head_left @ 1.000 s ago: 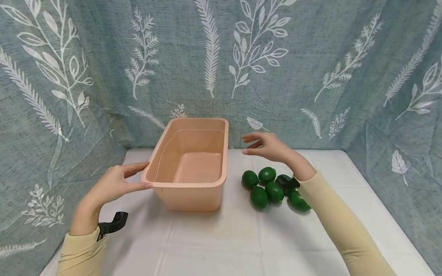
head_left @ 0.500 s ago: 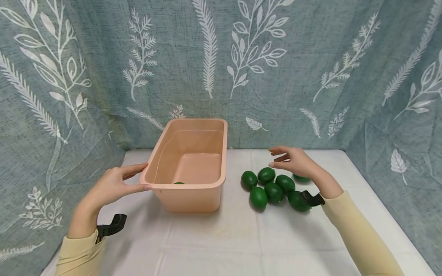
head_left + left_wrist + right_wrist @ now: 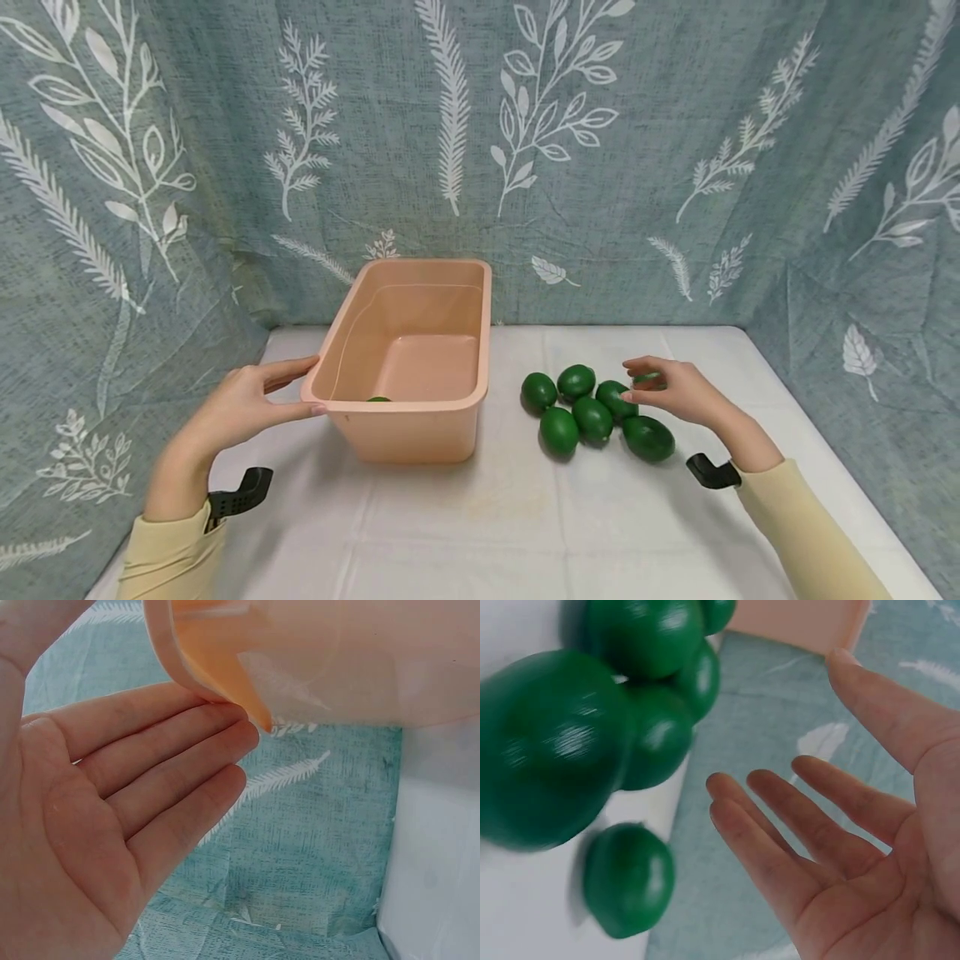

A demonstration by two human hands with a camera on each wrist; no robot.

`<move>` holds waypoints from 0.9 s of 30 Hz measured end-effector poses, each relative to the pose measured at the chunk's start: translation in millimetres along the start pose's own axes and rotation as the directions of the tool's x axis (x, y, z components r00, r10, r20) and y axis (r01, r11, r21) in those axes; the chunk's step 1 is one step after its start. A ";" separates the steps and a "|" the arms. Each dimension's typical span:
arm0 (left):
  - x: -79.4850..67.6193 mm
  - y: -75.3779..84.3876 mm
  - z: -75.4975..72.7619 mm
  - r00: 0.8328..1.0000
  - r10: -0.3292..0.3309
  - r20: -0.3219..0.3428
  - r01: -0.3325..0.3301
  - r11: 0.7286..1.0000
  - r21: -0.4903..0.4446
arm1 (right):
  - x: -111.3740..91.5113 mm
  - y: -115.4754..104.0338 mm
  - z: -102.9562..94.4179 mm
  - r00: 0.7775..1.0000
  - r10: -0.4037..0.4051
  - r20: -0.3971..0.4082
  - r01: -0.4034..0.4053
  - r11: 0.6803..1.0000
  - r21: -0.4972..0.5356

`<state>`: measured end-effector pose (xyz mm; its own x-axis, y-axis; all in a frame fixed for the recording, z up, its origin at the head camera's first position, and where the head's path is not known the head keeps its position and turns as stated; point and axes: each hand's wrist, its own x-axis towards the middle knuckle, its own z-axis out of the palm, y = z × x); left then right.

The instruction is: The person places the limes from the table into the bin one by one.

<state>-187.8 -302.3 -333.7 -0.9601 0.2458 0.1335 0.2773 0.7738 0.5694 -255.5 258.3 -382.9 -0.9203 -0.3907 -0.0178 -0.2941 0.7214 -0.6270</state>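
Note:
A peach plastic tub stands on the table left of centre. My left hand touches the corner of its rim, thumb at the near side and straight fingers along the outside. A green sliver, seemingly a lime, shows inside behind the near rim. Several dark green, glossy limes lie in a loose group to the right of the tub. My right hand hovers over the group's right end with parted fingers and holds nothing. Partly behind its fingers is another lime, which lies apart from the others.
A white cloth covers the table. Blue-green fabric with white leaf prints hangs close behind the table and along both sides. Each wrist wears a black camera mount.
My right hand has moved right and down, from beside the tub to the limes' right end. A green sliver has come into view in the tub. My left hand stays at the rim.

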 end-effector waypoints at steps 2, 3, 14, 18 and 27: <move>-0.3 -0.1 0.0 1.000 -0.003 -0.001 0.003 1.000 -0.002 | -5.1 4.9 1.2 1.000 0.010 0.001 -0.010 1.000 0.006; -0.5 -0.3 0.1 1.000 -0.004 0.000 0.004 1.000 -0.003 | -7.5 7.4 1.8 1.000 0.015 0.000 -0.015 1.000 0.008; -0.3 -3.8 2.1 1.000 -0.001 0.015 0.001 1.000 -0.014 | -32.1 39.3 17.8 0.997 0.070 -0.009 -0.070 0.997 0.038; -0.6 -3.2 1.6 1.000 -0.002 0.012 0.002 1.000 -0.014 | -36.2 45.4 25.1 0.996 0.086 -0.010 -0.086 0.996 0.026; -0.3 -1.8 0.5 1.000 -0.004 0.012 0.004 1.000 -0.012 | -37.9 52.8 38.6 0.998 0.065 -0.023 -0.065 0.998 -0.005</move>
<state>-188.0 -303.5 -335.1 -0.9605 0.2501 0.1216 0.2733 0.7677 0.5796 -226.3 289.1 -445.5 -0.9432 -0.3298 -0.0400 -0.2351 0.7478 -0.6209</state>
